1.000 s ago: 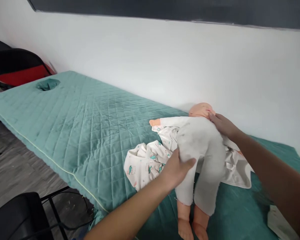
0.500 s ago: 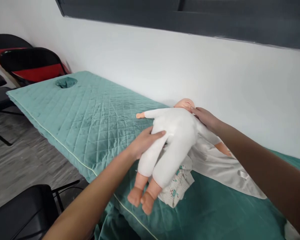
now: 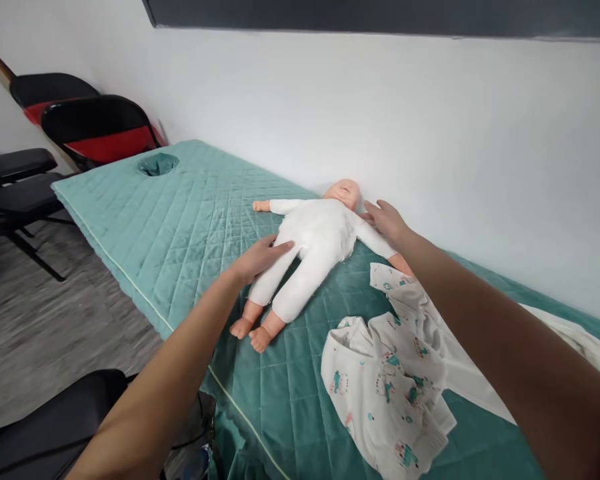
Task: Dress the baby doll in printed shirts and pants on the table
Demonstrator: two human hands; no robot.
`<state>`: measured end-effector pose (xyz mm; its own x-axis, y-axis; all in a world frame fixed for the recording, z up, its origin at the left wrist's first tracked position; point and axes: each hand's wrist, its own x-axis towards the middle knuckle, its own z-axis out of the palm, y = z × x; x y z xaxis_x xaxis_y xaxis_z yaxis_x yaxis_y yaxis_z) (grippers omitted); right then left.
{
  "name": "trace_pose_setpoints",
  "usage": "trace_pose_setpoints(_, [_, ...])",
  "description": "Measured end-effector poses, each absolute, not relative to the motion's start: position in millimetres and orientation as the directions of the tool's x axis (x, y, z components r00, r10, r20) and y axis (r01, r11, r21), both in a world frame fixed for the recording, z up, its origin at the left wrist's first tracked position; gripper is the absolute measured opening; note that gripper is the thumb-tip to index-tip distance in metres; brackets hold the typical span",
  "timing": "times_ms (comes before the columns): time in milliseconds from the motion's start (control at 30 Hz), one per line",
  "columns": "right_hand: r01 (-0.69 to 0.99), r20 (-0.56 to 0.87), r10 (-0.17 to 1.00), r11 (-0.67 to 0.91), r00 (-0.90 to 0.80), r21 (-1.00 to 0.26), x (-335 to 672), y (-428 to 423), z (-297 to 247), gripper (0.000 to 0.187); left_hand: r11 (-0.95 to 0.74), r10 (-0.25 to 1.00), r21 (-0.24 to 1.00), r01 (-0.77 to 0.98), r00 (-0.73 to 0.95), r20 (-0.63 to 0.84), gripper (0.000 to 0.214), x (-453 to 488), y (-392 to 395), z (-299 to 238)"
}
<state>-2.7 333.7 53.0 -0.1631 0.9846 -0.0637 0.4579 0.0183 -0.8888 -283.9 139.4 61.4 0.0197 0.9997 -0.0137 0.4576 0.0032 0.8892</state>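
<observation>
Plain white wall [image 3: 430,120] w/ dark panel [image 3: 380,13] along top. Grey wood-look floor [image 3: 55,320]; black-and-red folding chairs [image 3: 100,133] at L, beside teal quilted table [image 3: 180,220]

Doll [image 3: 316,235] supine on teal quilted table [image 3: 190,220]; left hand [image 3: 258,257] at hip, right hand [image 3: 386,220] at shoulder.

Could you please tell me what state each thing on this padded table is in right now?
doll: lying face up, arms spread.
left hand: open, laid flat on the doll's hip.
right hand: open, fingers touching the doll's shoulder.
printed garment: crumpled, lying beside the doll.
quilted cover: spread smooth over the table.
</observation>
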Motion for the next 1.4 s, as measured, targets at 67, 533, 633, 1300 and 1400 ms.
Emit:
trace_pose_setpoints(67, [0.501,-0.067,0.988,0.012,-0.139,-0.866,30,326,42,0.068,0.079,0.988,0.772,0.630,-0.151,0.023,0.060,-276,127,58])
trace_pose_setpoints(533, [0.974,0.001,0.988,0.149,-0.151,-0.172,275,155,60,0.043,-0.415,0.898,0.388,0.823,0.439,0.030,0.038,-104,0,41])
trace_pose_setpoints(633, [0.930,0.091,0.950,0.312,-0.299,-0.195,258,114,85,0.043,-0.533,0.833,0.439,0.723,0.540,0.122,0.023,-81,-10,47])
trace_pose_setpoints(1300, [0.831,0.001,0.979,0.175,-0.205,-0.528,236,-121,163,0.050,-0.699,0.570,0.389,0.600,0.139,0.809,0.011,5,-36,109])
trace_pose_setpoints(1400, [0.741,0.053,0.993,0.115,-0.107,-0.662,239,-130,136,0.065,-0.652,0.625,0.559,0.512,-0.054,0.779,0.021,13,-51,114])
